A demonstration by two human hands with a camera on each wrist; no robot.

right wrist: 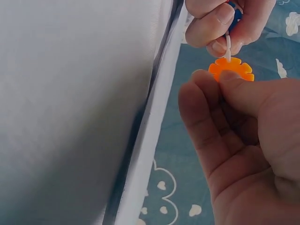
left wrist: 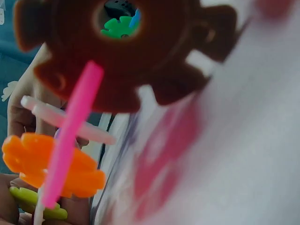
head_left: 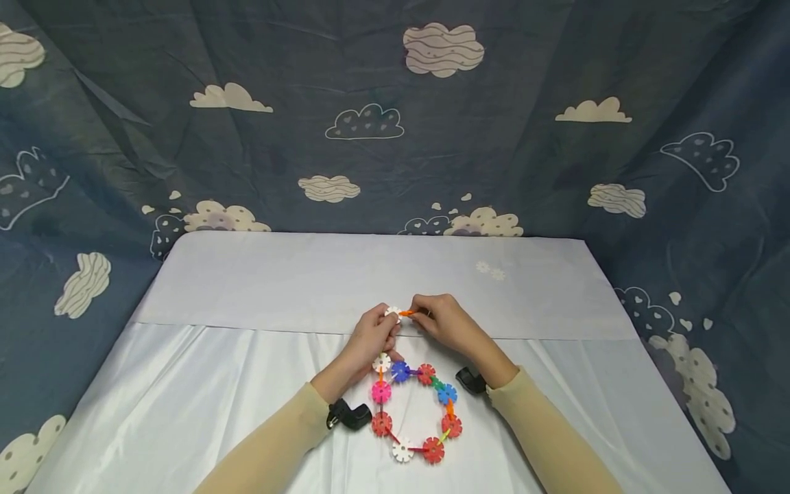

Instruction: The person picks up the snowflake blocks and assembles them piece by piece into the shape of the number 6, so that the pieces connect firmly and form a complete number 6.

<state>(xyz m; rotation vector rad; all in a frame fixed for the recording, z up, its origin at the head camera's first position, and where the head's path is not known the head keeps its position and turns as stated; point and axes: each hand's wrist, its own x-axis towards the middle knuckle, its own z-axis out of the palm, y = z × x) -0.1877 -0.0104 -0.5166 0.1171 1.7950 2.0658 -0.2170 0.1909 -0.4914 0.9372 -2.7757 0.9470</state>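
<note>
Close to the body-side of the table's back strip, my left hand (head_left: 369, 341) holds a white notched plastic disc (head_left: 393, 314). My right hand (head_left: 453, 324) pinches an orange notched disc (right wrist: 234, 67) between thumb and forefinger. In the right wrist view this orange disc meets the edge of the white disc (right wrist: 228, 47), while a blue piece (right wrist: 236, 18) shows among the left fingers. Below the hands lies a loop of linked discs, red (head_left: 452, 426), pink (head_left: 380, 392), blue (head_left: 447, 394) and white. Its upper left end, a white disc (head_left: 381, 362), sits by the left hand.
A white cloth covers the table (head_left: 278, 412). Behind it hangs a dark blue curtain (head_left: 358, 165) with cloud prints. Black wrist cameras sit beside the loop, the left one (head_left: 350, 415) right at its edge. A dark notched disc (left wrist: 140, 56) fills the left wrist view's top.
</note>
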